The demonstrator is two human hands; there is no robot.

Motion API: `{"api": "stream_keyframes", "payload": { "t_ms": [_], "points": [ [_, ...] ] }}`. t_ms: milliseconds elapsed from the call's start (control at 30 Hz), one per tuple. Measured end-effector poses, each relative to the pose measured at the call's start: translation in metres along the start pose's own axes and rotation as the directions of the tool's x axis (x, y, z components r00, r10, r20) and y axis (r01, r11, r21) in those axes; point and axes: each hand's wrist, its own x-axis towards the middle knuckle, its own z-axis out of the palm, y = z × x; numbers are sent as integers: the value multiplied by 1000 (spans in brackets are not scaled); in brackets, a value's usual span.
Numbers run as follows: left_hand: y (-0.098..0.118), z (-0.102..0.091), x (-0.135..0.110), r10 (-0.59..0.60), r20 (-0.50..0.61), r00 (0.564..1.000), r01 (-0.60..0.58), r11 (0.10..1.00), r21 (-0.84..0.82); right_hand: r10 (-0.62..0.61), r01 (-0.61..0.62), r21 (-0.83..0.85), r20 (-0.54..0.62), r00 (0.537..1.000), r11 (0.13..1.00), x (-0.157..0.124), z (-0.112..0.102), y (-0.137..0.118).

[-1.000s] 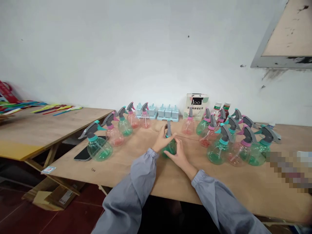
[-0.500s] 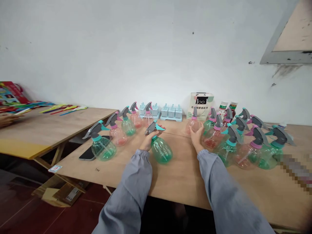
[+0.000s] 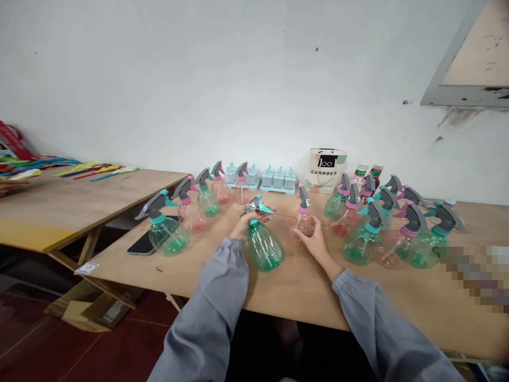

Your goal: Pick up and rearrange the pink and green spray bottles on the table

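1. Spreading under both hands: a plywood table (image 3: 302, 297), with a second table (image 3: 59, 207) well off beyond the left hand.
2. Crowding beyond the right hand: a cluster of green and pink spray bottles (image 3: 382, 228), upright, close together.
3. Standing in a row beyond the left hand: more spray bottles (image 3: 186, 209), a dark phone (image 3: 141, 245) flat beside the nearest one.
4. Gripped at the neck by the left hand (image 3: 243, 227), fingers closed around it just under the grey trigger: a green spray bottle (image 3: 265, 248), upright on the table.
5. Clasped at the body by the right hand (image 3: 316, 241), fingers wrapped round: a pink spray bottle (image 3: 304, 220), just beside the green one.
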Motion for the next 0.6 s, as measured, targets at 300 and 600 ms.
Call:
{"api": "stream_keyframes", "payload": {
  "t_ms": [300,600],
  "points": [
    [-1,5,3,18,-82,996,-14,999,52,20,-21,17,23,1000,1000,-9,-15,-17],
    [-6,16,1,109,-122,987,-96,990,103,34,-34,34,16,999,999,-13,-11,-15]
  ]
}}
